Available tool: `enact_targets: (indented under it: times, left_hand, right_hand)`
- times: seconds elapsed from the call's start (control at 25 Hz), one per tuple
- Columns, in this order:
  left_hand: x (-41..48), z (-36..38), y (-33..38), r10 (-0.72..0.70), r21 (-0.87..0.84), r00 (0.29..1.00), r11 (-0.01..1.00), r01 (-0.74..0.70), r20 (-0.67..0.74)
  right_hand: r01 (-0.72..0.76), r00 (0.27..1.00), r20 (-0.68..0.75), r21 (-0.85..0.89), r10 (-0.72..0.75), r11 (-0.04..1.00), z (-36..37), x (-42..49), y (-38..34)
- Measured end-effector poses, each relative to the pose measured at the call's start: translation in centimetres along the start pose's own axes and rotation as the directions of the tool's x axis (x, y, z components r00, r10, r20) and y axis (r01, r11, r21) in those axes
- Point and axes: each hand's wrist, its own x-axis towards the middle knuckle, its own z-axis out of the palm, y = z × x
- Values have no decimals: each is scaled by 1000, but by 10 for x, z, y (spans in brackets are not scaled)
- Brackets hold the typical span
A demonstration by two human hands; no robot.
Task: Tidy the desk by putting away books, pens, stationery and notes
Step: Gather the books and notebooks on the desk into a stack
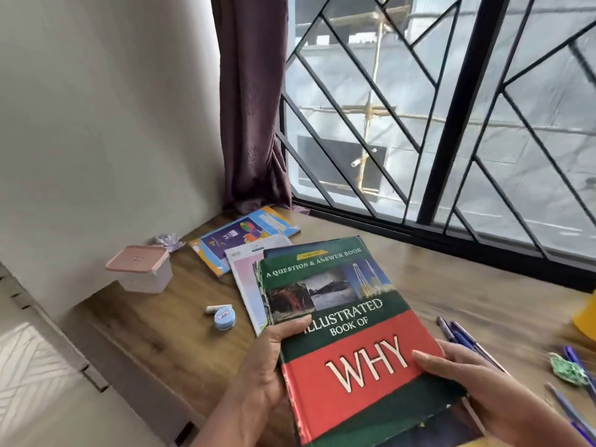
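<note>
1. The green and red book (348,337) is held over the near part of the bench (161,333). Its long axis runs away from the person and leans slightly left, cover up.
2. A darker book (283,252) shows just beneath it at the far edge.
3. Both hands are clamped on the green and red book. The left hand (267,359) grips the spine side and the right hand (477,382) grips the opposite long edge, each with a thumb on the cover.
4. The pale notebook (245,279) lies partly under the book's far left corner; whether they touch cannot be told.
5. The colourful books (232,240) lie further forward and left, so the left hand is the nearer one if the book goes there.
6. The pens (458,333) lie on the bench, just beside the right hand.
</note>
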Motion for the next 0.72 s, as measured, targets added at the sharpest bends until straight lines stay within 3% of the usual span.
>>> enact_targets:
  times: [0.44, 0.72]
  left_hand:
    - [1, 35, -26, -154, 226, 964, 969, 104, 216]
    - [-25, 76, -80, -258, 312, 908, 938, 154, 329]
  right_hand:
    - [183, 911, -395, 135, -117, 974, 19, -78, 43]
    - [226, 863, -485, 118, -143, 967, -2, -151, 73]
